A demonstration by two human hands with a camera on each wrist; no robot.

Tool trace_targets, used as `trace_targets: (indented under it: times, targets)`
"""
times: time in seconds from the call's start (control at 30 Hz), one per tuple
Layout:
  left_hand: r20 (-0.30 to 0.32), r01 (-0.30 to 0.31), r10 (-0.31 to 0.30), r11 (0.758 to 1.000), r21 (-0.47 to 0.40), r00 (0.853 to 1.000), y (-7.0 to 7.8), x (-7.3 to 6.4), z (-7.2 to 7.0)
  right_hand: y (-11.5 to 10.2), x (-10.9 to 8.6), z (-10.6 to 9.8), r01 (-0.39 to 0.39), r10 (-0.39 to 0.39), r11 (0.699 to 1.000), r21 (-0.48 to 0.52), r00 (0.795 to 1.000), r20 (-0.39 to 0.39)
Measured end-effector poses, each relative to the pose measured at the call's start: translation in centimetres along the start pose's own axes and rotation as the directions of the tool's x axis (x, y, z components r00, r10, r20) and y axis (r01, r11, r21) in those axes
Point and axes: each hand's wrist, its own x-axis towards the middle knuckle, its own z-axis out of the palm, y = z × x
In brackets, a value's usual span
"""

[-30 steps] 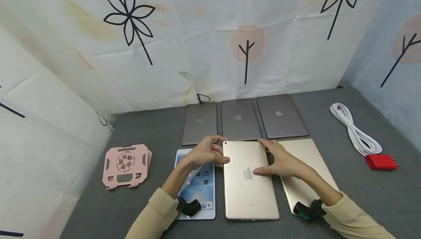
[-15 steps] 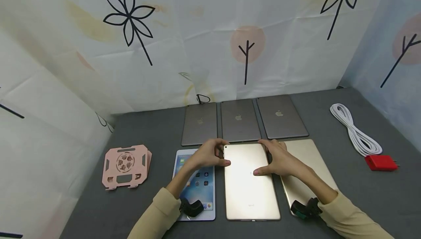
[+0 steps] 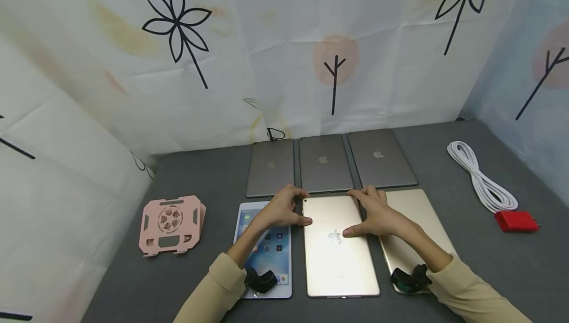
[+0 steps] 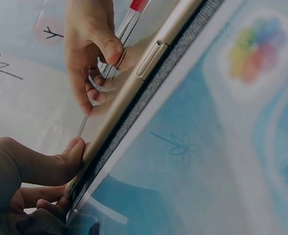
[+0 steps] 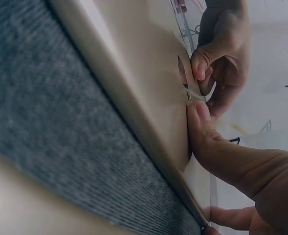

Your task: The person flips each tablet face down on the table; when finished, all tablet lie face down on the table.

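Note:
A gold iPad [image 3: 340, 268] lies back up, its Apple logo showing, in the middle of the front row in the head view. My left hand [image 3: 286, 208] holds its upper left corner, thumb on the side edge. Across from it, my right hand [image 3: 378, 217] grips the upper right part, thumb on the back near the logo and fingers reaching the top edge. In the left wrist view the left thumb [image 4: 68, 159] presses the gold rim. A white-framed iPad [image 3: 277, 239] with its screen lit sits under the left forearm. Another gold iPad [image 3: 411, 204] lies beneath the right forearm.
Three grey iPads [image 3: 271, 170] stand in a row at the back of the grey table [image 3: 209, 175]. A pink folding stand [image 3: 171, 224] is at left. At right lie a coiled white cable [image 3: 480, 177] and a red charger plug [image 3: 516, 221].
The top end of the middle gold iPad has come down slightly toward the table, with both hands still on it. The left hand has shifted a little to the right.

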Motion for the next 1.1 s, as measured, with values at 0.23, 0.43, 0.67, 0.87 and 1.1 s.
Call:
trace_targets:
  times: [0.23, 0.43, 0.67, 0.87, 1.1]
  targets:
    - [-0.025, -0.011, 0.011, 1.000, -0.002, 1.000, 0.0, 0.1, 0.3, 0.2, -0.1, 0.0, 0.006, -0.006, 1.000, -0.010, 1.000, 0.004]
    - [-0.023, -0.016, 0.016, 1.000, -0.004, 1.000, 0.1, 0.1, 0.3, 0.2, -0.2, 0.1, 0.011, -0.011, 1.000, -0.008, 1.000, 0.000]
    - [-0.030, -0.003, 0.002, 1.000, -0.028, 1.000, 0.3, 0.0, 0.1, 0.2, -0.1, 0.1, 0.018, -0.018, 1.000, -0.025, 1.000, -0.008]
    - [-0.024, -0.007, 0.006, 0.999, -0.036, 1.000, 0.1, -0.1, 0.0, -0.1, 0.0, 0.2, 0.020, -0.020, 1.000, -0.023, 1.000, -0.002]
    - [-0.001, -0.047, 0.047, 0.998, -0.038, 0.999, -0.1, -0.3, -0.1, -1.1, -0.5, 0.0, 0.038, -0.038, 0.999, -0.031, 0.999, -0.008]
